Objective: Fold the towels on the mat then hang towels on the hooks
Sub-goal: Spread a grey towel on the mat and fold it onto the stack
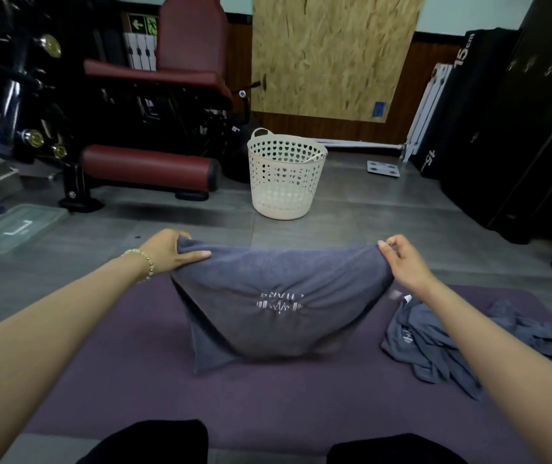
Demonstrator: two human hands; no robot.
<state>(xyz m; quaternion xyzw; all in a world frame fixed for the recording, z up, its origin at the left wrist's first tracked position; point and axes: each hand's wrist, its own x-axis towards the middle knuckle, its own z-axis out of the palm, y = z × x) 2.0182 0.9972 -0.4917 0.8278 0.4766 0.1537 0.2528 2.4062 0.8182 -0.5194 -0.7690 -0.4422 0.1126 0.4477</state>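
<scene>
Nearest, dark trouser knees (154,443) at the edge of the purple mat (117,380), both forearms reaching fwd over it. Mid-mat, the grey towel (278,313) is held up by its top edge, stretched btwn the hands, w/ the lower part sagging and its bottom end touching the mat; the printed logo faces the camera upside down. L hand (167,251) grasps the left top corner, thumb across the front, fingers wrapped behind; R hand (402,259) pinches the right top corner w/ fingers curled. To the right on the mat, partly under the R forearm, a crumpled heap of grey towels (435,346) lies unfolded, near the held one but apart from it. Beyond the mat, on the grey floor, a cream laundry basket (284,175); contents can't be made out. Further back, a red-padded gym bench (154,95) and a chipboard panel (331,51). Progress, as I read it: early, 1st towel prob. mid-fold, no finished folded towel in sight, heap not yet touched, nothing hung; hooks not clearly identifiable, so all the hanging is left
</scene>
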